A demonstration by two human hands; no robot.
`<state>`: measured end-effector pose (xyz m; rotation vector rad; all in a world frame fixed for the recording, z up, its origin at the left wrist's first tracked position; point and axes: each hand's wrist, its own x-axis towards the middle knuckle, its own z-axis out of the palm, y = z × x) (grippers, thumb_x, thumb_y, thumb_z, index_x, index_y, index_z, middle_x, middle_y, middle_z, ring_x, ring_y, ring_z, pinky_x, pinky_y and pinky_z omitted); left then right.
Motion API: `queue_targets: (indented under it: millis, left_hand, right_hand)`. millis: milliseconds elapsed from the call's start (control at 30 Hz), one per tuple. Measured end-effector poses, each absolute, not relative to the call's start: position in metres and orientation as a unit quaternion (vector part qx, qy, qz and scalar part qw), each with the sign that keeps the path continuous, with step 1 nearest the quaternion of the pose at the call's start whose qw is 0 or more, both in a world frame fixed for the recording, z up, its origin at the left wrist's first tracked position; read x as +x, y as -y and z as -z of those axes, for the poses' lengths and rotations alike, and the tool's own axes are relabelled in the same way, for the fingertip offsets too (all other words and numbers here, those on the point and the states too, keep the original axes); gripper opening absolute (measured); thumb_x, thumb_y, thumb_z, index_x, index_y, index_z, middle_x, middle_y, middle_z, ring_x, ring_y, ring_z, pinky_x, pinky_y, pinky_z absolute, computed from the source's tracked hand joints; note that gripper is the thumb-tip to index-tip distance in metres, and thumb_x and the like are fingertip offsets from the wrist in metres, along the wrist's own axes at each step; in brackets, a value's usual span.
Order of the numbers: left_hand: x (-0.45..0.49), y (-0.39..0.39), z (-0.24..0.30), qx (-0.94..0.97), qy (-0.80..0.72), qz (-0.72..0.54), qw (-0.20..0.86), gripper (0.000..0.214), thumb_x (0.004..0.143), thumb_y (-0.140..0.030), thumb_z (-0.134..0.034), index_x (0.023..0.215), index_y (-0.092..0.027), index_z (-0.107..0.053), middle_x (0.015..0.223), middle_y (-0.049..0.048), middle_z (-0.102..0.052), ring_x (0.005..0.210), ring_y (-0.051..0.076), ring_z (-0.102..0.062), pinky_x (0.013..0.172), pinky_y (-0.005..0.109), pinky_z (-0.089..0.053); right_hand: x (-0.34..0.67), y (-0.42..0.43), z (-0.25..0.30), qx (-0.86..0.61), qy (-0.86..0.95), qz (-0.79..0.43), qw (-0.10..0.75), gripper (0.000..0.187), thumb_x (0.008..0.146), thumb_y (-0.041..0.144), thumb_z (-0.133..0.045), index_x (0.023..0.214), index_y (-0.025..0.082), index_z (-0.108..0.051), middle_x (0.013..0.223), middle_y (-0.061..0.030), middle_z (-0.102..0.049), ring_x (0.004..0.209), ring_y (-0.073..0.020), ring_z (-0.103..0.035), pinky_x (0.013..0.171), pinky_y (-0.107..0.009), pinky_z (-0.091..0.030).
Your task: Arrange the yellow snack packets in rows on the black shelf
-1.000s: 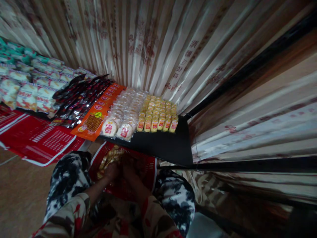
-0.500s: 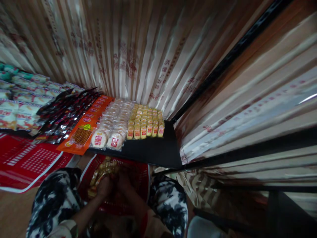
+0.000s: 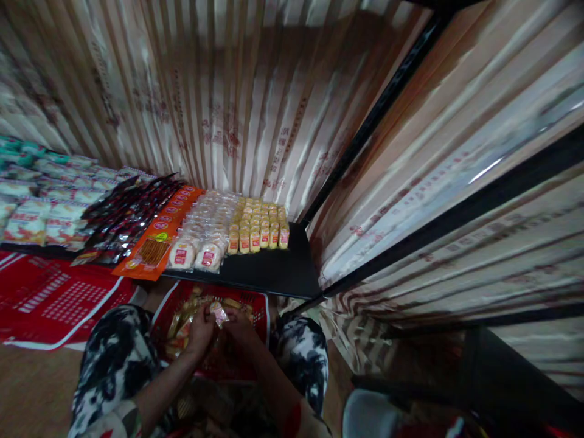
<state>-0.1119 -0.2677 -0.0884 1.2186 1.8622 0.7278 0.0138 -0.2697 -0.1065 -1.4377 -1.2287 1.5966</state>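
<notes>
To the far left, beyond the basket (image 3: 261, 307), I see green packs (image 3: 30, 149) toward the rear of the shelf (image 3: 278, 274), with white packs (image 3: 66, 222) in front, overlapped in rows, I'd guess to fit many into little depth. On the basket's left, but well nearer than the shelf's goods, I have a second basket (image 3: 59, 298), then the left leg (image 3: 112, 334) just beside the basket. Dark packs (image 3: 132, 210) lean together beyond the basket's left corner, next to an orange bag (image 3: 157, 243) with its printed front up.

Directly beyond the basket I see round packs (image 3: 182, 252) in two columns, labels turned outward, probably so they read from the front. Inside the basket, golden packs (image 3: 185, 316) lie loose, mostly toward its left.

Over the basket, the left hand (image 3: 201, 331) has its fingers closed on the left edge of one pack (image 3: 219, 313); the right hand (image 3: 239, 328) has its fingers closed on the opposite edge. Held by its margins, the pack keeps its pink-and-white face showing, and I judge the grip light. Exact fingertip contact is too dim for me.

Beyond the basket's right half, yellow packs (image 3: 262, 231) stand six across, packed close, I suspect to prop each other up. The right leg (image 3: 301, 347) flanks the basket's right.
</notes>
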Motion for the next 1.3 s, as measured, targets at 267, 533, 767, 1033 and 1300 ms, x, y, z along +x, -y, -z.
queue_targets:
  millis: [267, 533, 767, 1033, 1300]
  left_hand:
    - [-0.086, 0.258, 0.05, 0.56, -0.626, -0.435, 0.325, 0.041, 0.075, -0.019, -0.046, 0.115, -0.011, -0.052, 0.101, 0.0108, -0.062, 0.086, 0.018, -0.06, 0.081, 0.035, -0.048]
    - [-0.04, 0.223, 0.004, 0.58, -0.568, -0.458, 0.362, 0.03, 0.08, -0.02, -0.044, 0.109, -0.015, -0.051, 0.101, 0.0083, -0.062, 0.084, 0.015, -0.061, 0.078, 0.031, -0.05]
    - [-0.006, 0.188, -0.003, 0.649, -0.563, -0.425, 0.284, 0.029, 0.075, -0.008, -0.04, 0.098, -0.015, -0.057, 0.103, 0.0082, -0.059, 0.1, 0.018, -0.054, 0.093, 0.034, -0.042]
    - [0.017, 0.16, -0.006, 0.663, -0.587, -0.36, 0.292, 0.036, 0.079, -0.009, -0.036, 0.11, -0.014, -0.054, 0.115, 0.0098, -0.056, 0.11, 0.018, -0.05, 0.099, 0.033, -0.038]
    - [0.025, 0.146, 0.003, 0.656, -0.596, -0.356, 0.297, 0.038, 0.08, -0.01, -0.036, 0.113, -0.013, -0.054, 0.125, 0.0104, -0.05, 0.119, 0.018, -0.045, 0.104, 0.032, -0.033]
  right_hand:
    - [0.044, 0.263, 0.066, -0.599, 0.505, -0.5, 0.37, 0.02, 0.066, 0.033, -0.062, 0.083, 0.021, -0.064, 0.069, 0.0009, -0.064, 0.063, -0.0137, -0.059, 0.062, -0.025, -0.047]
    - [0.089, 0.23, 0.024, -0.637, 0.535, -0.374, 0.411, 0.021, 0.072, 0.035, -0.056, 0.085, 0.021, -0.064, 0.074, 0.0, -0.066, 0.064, -0.0132, -0.06, 0.063, -0.025, -0.048]
    - [0.118, 0.186, 0.012, -0.678, 0.528, -0.292, 0.42, 0.026, 0.074, 0.039, -0.053, 0.089, 0.021, -0.063, 0.075, -0.0008, -0.065, 0.065, -0.014, -0.06, 0.064, -0.025, -0.047]
    - [0.126, 0.142, 0.017, -0.707, 0.531, -0.209, 0.418, 0.023, 0.075, 0.033, -0.052, 0.089, 0.019, -0.063, 0.077, -0.0024, -0.065, 0.066, -0.014, -0.06, 0.065, -0.024, -0.046]
    - [0.123, 0.123, 0.023, -0.681, 0.533, -0.21, 0.456, 0.017, 0.075, 0.03, -0.051, 0.088, 0.02, -0.055, 0.078, -0.0013, -0.064, 0.065, -0.0144, -0.06, 0.064, -0.026, -0.047]
